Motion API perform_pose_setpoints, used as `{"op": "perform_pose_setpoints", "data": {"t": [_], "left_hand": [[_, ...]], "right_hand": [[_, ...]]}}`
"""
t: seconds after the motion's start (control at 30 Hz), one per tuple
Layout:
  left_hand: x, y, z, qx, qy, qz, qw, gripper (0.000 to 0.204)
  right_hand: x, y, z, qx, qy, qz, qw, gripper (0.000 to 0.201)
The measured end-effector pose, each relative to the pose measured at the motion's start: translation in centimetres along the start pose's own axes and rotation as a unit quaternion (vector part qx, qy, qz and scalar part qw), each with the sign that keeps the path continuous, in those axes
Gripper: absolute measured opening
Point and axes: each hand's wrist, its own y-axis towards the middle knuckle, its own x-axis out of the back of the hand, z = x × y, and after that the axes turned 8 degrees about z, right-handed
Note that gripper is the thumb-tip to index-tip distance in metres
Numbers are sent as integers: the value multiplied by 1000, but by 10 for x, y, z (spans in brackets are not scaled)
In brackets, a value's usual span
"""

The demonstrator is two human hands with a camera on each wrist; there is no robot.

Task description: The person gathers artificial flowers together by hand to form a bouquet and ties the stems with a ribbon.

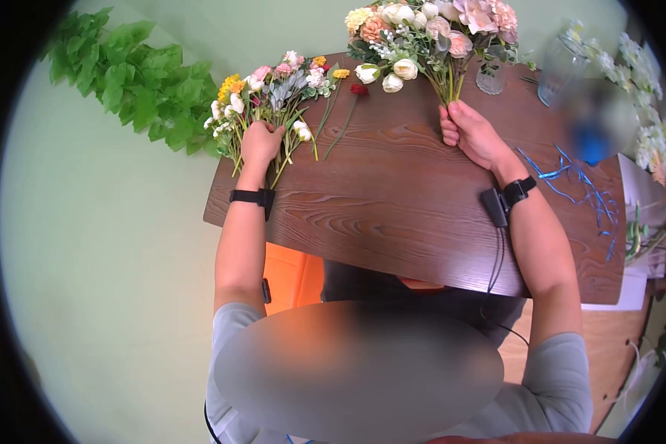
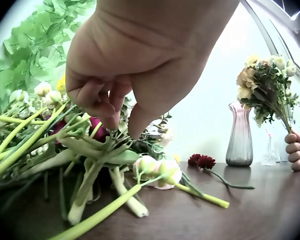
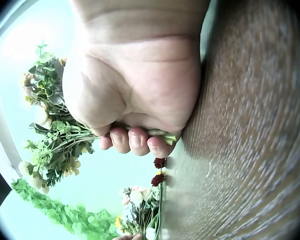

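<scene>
My right hand (image 1: 472, 135) grips a bouquet (image 1: 444, 44) of artificial flowers by its gathered stems, raised over the far part of the table. Its pink, peach, cream and white heads fan out above the fist. In the right wrist view the cut stem ends (image 3: 171, 139) poke out past the curled fingers. At the table's left side, my left hand (image 1: 261, 144) reaches into a pile of loose artificial flowers (image 1: 274, 92). Bent fingers and thumb (image 2: 136, 122) point down among the green stems (image 2: 90, 175); I cannot tell whether they pinch one.
Dark red flowers (image 2: 202, 161) lie right of the pile. A tall glass vase (image 2: 240, 135) and a smaller glass vase (image 1: 490, 78) stand behind. Blue tinsel strands (image 1: 570, 177) are strewn on the table's right. A leafy garland (image 1: 137, 81) hangs along the left wall.
</scene>
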Motion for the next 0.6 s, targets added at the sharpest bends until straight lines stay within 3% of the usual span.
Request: {"op": "perform_pose_setpoints", "data": {"t": [0.23, 0.4, 0.6], "left_hand": [[-8, 7, 9, 2, -34, 11, 999, 36], [-7, 3, 4, -13, -68, -57, 996, 31], [-5, 2, 4, -14, -64, -84, 994, 30]], "right_hand": [[1, 0, 0, 1, 3, 8, 1000, 22], [-1, -1, 1, -5, 7, 1, 1000, 22], [0, -1, 1, -8, 1, 7, 1000, 22]]}}
